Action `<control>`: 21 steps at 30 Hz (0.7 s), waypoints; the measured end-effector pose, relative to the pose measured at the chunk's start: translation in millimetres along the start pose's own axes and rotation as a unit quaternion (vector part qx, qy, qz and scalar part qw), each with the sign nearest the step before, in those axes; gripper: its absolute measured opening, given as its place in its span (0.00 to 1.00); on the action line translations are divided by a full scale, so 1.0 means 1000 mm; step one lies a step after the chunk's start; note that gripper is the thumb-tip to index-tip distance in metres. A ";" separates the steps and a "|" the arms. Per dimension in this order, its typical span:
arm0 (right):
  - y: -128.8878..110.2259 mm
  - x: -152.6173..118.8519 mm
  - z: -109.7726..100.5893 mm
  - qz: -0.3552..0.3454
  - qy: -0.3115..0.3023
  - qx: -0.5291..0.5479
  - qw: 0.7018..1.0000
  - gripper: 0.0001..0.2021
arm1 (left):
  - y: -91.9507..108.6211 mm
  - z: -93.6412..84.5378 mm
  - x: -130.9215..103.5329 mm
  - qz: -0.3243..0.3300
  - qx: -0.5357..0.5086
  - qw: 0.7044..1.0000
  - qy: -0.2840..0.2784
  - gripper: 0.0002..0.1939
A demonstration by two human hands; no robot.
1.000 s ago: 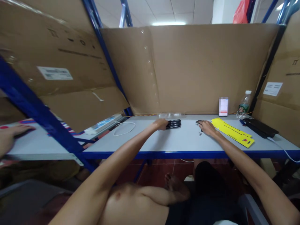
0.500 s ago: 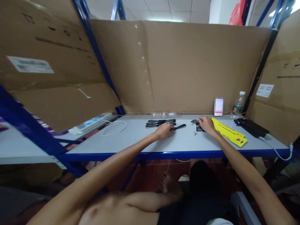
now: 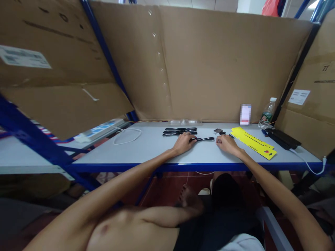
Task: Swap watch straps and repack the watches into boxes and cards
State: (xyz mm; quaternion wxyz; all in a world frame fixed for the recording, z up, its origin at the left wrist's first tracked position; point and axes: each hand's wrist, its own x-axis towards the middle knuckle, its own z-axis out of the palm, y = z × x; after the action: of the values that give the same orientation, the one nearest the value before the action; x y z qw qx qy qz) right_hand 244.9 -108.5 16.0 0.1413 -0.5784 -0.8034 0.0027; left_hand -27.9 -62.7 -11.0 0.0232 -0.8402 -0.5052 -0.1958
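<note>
In the head view my left hand (image 3: 184,143) rests on the table with its fingers closed on one end of a slim black handle (image 3: 206,139), whose free end points right. Just past that end is my right hand (image 3: 227,143), fingers pinched together; whatever they hold is too small to make out. Behind my left hand lie several similar black handles (image 3: 178,131) side by side. Small dark flat pieces (image 3: 218,131) and tiny shiny bits lie behind my right hand, which partly hides them. Yellow printed cards (image 3: 252,143) are to its right.
At the back stand a phone (image 3: 245,115) and a water bottle (image 3: 266,113). A black case (image 3: 284,138) with a white cable is at the right. Clear plastic packaging (image 3: 183,122) lies by the cardboard back wall (image 3: 209,62). A white cable (image 3: 127,136) loops at the left.
My right hand has moved from the small dark pieces left and toward me, close to the handle's free end. The handle in my left hand has shifted slightly right and turned more level.
</note>
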 end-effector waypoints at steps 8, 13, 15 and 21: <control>0.006 0.002 0.008 0.009 0.026 -0.016 0.999 0.10 | -0.007 0.006 0.006 -0.057 -0.051 0.997 0.012 0.19; 0.021 0.007 0.003 0.057 0.050 0.001 0.997 0.09 | -0.005 0.007 0.003 -0.052 -0.059 0.997 0.026 0.16; 0.033 0.015 -0.006 0.096 0.079 0.026 0.992 0.11 | -0.003 0.007 0.001 -0.035 -0.044 0.998 0.030 0.16; 0.065 0.063 -0.036 0.150 0.093 0.038 0.984 0.09 | 0.001 0.007 -0.004 -0.008 -0.018 0.999 0.028 0.16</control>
State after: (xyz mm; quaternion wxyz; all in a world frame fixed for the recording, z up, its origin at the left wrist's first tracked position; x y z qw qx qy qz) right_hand 294.7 -34.2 53.6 0.2356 -0.6840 -0.6903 0.0003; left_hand -26.5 -64.5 -18.7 0.0208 -0.8305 -0.5076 -0.2285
